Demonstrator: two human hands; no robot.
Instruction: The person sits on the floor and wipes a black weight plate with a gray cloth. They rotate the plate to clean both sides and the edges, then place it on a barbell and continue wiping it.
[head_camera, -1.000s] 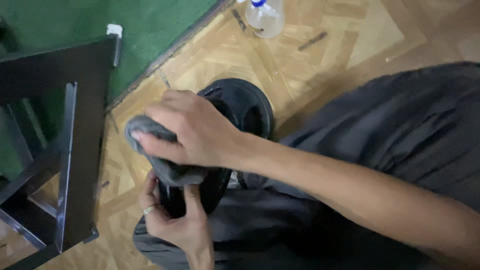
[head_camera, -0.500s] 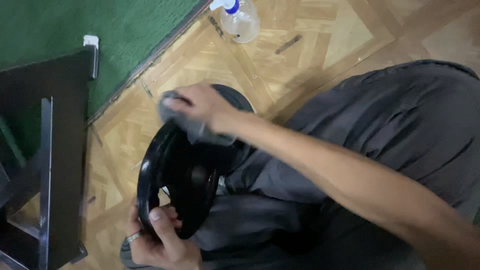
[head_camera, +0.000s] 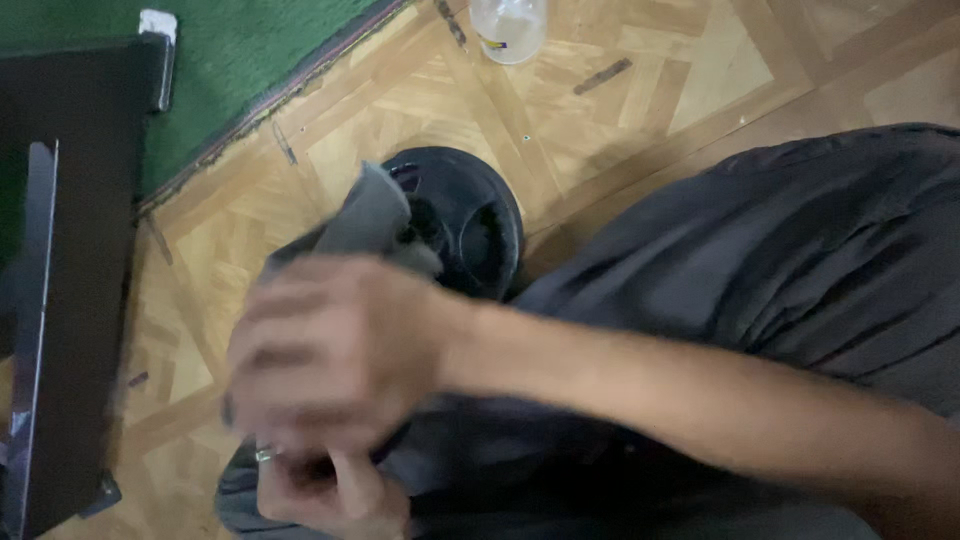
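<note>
The black round disc (head_camera: 465, 225) stood on edge at the person's lap, its lower part hidden behind the hands. A grey cloth (head_camera: 368, 215) lay against its upper left rim, gripped by the right hand (head_camera: 335, 360), which was blurred and closed over the cloth. The left hand (head_camera: 335, 495), ring on one finger, sat just beneath and curled at the disc's lower edge; whether it truly held the disc could not be told. Dark trousers (head_camera: 780, 240) filled the right side. The floor (head_camera: 400, 100) was patterned parquet, meeting green carpet (head_camera: 250, 50) at upper left. A dark frame (head_camera: 70, 280) stood at the left, cut off. A clear plastic bottle (head_camera: 508, 22) with a coloured label band stood at the top edge, cropped.
</note>
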